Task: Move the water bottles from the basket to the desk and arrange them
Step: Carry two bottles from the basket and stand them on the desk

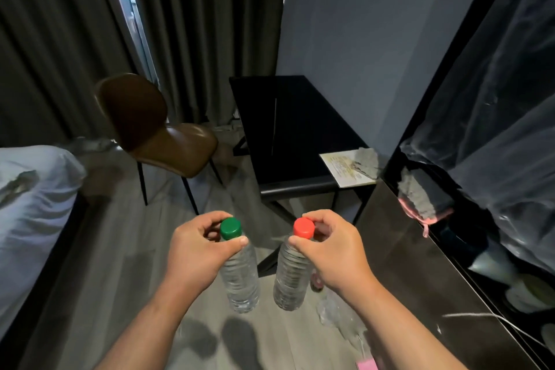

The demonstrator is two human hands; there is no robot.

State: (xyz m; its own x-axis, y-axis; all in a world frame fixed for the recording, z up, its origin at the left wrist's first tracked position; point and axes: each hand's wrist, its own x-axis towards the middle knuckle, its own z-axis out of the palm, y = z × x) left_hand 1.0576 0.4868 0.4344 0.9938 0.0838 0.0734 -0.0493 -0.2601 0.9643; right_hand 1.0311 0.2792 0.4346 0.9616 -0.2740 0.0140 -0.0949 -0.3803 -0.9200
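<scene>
1. Black desk [288, 135] ahead against the wall [345, 39], brown chair [156, 132] beside it.
2. I see left hand [192, 249] pinching green-capped bottle [240, 276] at the neck, right hand [333, 249] pinching red-capped bottle [289, 279], both above the floor [120, 264].

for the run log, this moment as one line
left hand: grips neck of green-capped clear plastic water bottle | right hand: grips neck of red-capped clear plastic water bottle | both not yet on black desk

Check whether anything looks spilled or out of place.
No spill; the green-capped bottle and red-capped bottle are closed. Crumpled plastic lies on the floor, and a grey smear covers part of the paper on the desk.
</scene>
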